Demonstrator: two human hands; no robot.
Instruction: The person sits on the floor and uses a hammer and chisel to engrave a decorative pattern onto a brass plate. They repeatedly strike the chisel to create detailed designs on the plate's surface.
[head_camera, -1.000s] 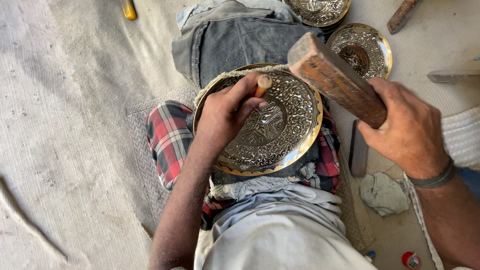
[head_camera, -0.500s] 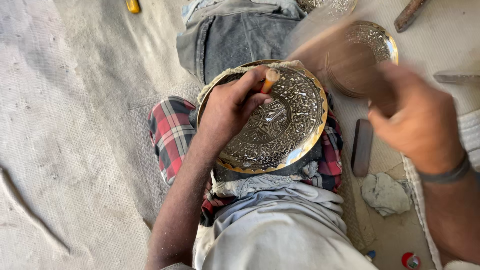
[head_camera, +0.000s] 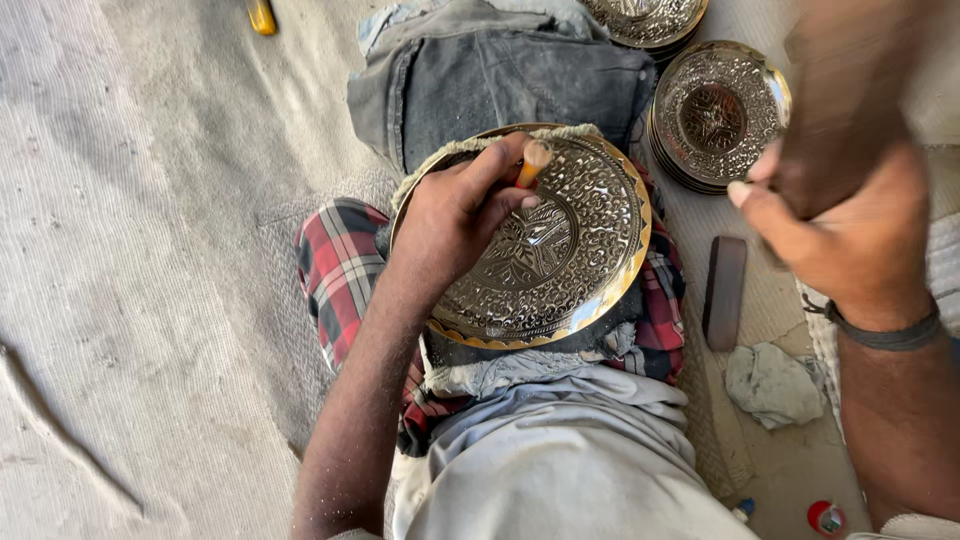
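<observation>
Left hand (head_camera: 455, 215) pinches punch (head_camera: 532, 162) on plate (head_camera: 580, 250); right hand (head_camera: 850, 225) fisted round mallet (head_camera: 835, 90) (blurred), raised.

Pale woven floor mat (head_camera: 130, 300) carries a stack of engraved metal plates (head_camera: 715, 115), dark rectangular block (head_camera: 724, 292), crumpled grey rag (head_camera: 775, 382), folded denim (head_camera: 500, 75), yellow tool handle (head_camera: 262, 15), small red cap (head_camera: 826, 517) nr bottom edge.

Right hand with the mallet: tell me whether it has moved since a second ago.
Yes. The right hand has risen toward the stacked plates, mallet blurred.
</observation>
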